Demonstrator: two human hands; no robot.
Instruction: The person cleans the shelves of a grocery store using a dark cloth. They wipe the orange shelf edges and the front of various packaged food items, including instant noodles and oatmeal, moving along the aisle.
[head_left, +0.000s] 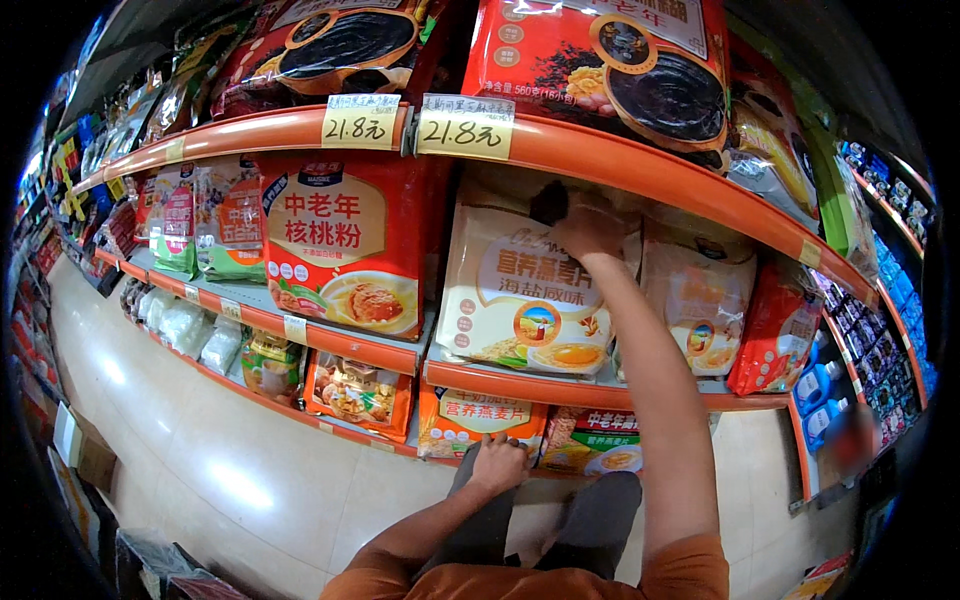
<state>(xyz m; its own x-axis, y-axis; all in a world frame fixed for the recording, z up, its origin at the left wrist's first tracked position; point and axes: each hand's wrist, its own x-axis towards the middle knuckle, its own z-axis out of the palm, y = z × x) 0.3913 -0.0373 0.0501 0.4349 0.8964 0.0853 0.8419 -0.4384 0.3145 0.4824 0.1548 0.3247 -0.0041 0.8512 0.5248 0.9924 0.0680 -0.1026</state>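
My right hand (598, 225) reaches under the upper shelf, at the top of a cream oatmeal bag (525, 300) on the middle shelf. It holds a dark, bunched thing, perhaps a cloth (550, 202); part of my grip is hidden in shadow. The bag stands upright and bears printed writing. Right of my forearm stands a similar cream bag (697, 300). My left hand (498, 462) rests on my left knee, close to an orange oatmeal bag (480, 420) on the bottom shelf. Its fingers are curled, and the palm side is hidden.
The upper shelf's orange edge (637, 159) runs just above my right hand, with large red food bags (540, 52) over it. Left of the cream bag stands a red walnut powder bag (337, 247). Blue bottles (821, 420) stand at the right. Tiled floor (225, 435) extends below left.
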